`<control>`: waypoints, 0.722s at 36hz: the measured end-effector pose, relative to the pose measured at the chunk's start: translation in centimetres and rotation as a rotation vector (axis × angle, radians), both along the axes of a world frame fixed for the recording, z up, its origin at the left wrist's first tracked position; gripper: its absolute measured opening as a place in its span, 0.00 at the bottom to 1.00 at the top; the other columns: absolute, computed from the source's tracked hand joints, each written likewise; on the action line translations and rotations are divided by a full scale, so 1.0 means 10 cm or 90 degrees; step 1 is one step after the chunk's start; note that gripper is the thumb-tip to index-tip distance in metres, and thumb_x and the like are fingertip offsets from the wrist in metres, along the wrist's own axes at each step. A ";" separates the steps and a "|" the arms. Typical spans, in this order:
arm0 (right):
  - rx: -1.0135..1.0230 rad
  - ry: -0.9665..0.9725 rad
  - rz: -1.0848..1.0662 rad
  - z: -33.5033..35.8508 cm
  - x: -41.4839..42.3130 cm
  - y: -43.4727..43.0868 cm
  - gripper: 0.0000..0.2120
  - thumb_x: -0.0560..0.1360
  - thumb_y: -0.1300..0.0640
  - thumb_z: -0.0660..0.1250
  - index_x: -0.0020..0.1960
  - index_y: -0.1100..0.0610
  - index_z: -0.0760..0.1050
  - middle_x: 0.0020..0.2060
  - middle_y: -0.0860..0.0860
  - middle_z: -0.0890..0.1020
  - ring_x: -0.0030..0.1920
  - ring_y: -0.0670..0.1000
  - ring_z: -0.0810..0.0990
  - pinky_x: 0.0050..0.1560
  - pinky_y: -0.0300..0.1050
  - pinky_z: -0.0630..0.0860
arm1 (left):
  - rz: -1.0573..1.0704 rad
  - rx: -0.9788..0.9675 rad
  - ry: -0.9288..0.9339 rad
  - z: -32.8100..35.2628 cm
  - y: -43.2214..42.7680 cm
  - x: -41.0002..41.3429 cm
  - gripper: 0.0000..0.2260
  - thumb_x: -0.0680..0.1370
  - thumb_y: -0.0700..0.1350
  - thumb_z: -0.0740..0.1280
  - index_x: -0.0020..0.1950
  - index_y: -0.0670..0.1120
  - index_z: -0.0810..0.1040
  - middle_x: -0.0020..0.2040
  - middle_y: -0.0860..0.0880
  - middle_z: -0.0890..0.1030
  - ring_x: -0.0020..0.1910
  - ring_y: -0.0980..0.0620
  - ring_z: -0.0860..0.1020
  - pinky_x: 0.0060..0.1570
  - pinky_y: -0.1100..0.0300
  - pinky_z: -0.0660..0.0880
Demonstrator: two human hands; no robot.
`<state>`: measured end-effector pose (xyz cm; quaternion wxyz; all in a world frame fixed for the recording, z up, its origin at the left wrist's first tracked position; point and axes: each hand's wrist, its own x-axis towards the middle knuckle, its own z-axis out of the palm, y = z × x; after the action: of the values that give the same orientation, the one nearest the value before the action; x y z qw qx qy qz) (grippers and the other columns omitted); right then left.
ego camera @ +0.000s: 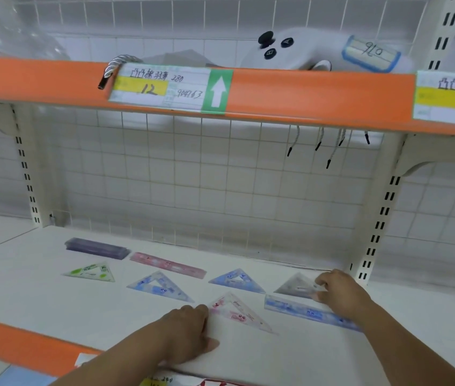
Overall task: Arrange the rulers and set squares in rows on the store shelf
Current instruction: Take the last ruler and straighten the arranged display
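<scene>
purple rulers (95, 247): flat stack, far left
pink ruler (167, 265): flat, just right of that stack
green set square (91, 273): left end, middle row
blue set square (161, 285): next along
second blue set square (237, 280): further right
grey set square (297, 285): right end, corner pinched by the right hand (340, 296)
pink set square (239, 312): near, centre
blue ruler (304, 312): near right, angled

Pink ruler (167, 265), green set square (91, 273), orange shelf edge (318, 93)

Translucent glossy plastic set squares (162, 285) on matt white shelf (53, 302).
</scene>
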<state>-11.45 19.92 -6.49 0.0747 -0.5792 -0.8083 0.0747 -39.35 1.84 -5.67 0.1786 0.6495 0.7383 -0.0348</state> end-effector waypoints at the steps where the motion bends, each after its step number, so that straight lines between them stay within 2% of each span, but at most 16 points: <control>1: -0.014 0.012 0.003 0.01 0.01 0.00 0.17 0.74 0.48 0.70 0.61 0.52 0.76 0.51 0.48 0.71 0.55 0.49 0.73 0.54 0.40 0.69 | 0.000 -0.003 0.001 0.00 0.00 0.00 0.21 0.79 0.60 0.59 0.63 0.46 0.67 0.63 0.44 0.72 0.62 0.45 0.72 0.58 0.54 0.67; 4: -0.045 0.042 0.020 0.03 0.01 0.01 0.11 0.71 0.49 0.73 0.51 0.48 0.76 0.49 0.47 0.74 0.48 0.47 0.73 0.48 0.38 0.69 | 0.001 -0.013 0.004 0.01 0.00 0.00 0.20 0.78 0.60 0.59 0.61 0.47 0.67 0.63 0.45 0.72 0.62 0.46 0.72 0.58 0.55 0.67; 6: -0.061 0.061 0.019 0.03 0.02 0.01 0.10 0.71 0.51 0.73 0.48 0.47 0.74 0.49 0.47 0.75 0.48 0.47 0.75 0.47 0.38 0.69 | 0.000 -0.017 0.002 0.01 0.01 0.00 0.17 0.78 0.60 0.60 0.57 0.49 0.66 0.63 0.45 0.72 0.61 0.46 0.72 0.58 0.55 0.67; 9: -0.080 0.079 0.010 0.02 0.02 0.02 0.10 0.72 0.52 0.73 0.49 0.48 0.74 0.49 0.47 0.75 0.48 0.47 0.75 0.47 0.37 0.69 | 0.000 -0.018 0.000 0.02 0.01 0.00 0.15 0.78 0.60 0.60 0.53 0.50 0.63 0.62 0.45 0.72 0.61 0.46 0.72 0.58 0.54 0.67; 13: -0.095 0.086 -0.006 0.01 0.00 0.02 0.13 0.72 0.51 0.73 0.54 0.51 0.75 0.50 0.46 0.75 0.50 0.48 0.76 0.50 0.38 0.70 | -0.002 -0.017 0.007 0.02 0.01 0.01 0.15 0.78 0.61 0.60 0.52 0.51 0.62 0.63 0.45 0.72 0.62 0.46 0.72 0.59 0.54 0.67; 16: -0.094 0.080 -0.009 0.00 -0.02 0.02 0.09 0.72 0.50 0.73 0.49 0.48 0.75 0.48 0.46 0.76 0.48 0.47 0.76 0.47 0.38 0.70 | 0.000 -0.014 0.004 0.01 0.01 0.00 0.15 0.78 0.61 0.60 0.53 0.51 0.63 0.63 0.46 0.72 0.62 0.46 0.72 0.59 0.55 0.67; 20: -0.090 0.069 -0.008 -0.01 -0.03 0.02 0.08 0.72 0.49 0.72 0.46 0.47 0.74 0.44 0.45 0.76 0.44 0.46 0.75 0.43 0.38 0.69 | 0.005 -0.006 0.008 0.00 0.02 0.00 0.22 0.78 0.61 0.60 0.63 0.46 0.67 0.64 0.45 0.72 0.63 0.46 0.72 0.61 0.54 0.68; 26: -0.087 0.071 -0.001 -0.01 -0.04 0.00 0.07 0.73 0.49 0.71 0.46 0.50 0.74 0.40 0.46 0.76 0.38 0.44 0.73 0.38 0.36 0.67 | 0.007 -0.008 0.006 0.01 0.00 0.01 0.23 0.78 0.60 0.60 0.65 0.46 0.66 0.65 0.44 0.71 0.63 0.45 0.72 0.62 0.54 0.68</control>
<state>-11.87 19.96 -6.56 0.0796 -0.5788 -0.7953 0.1616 -39.25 1.85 -5.61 0.1793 0.6439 0.7426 -0.0419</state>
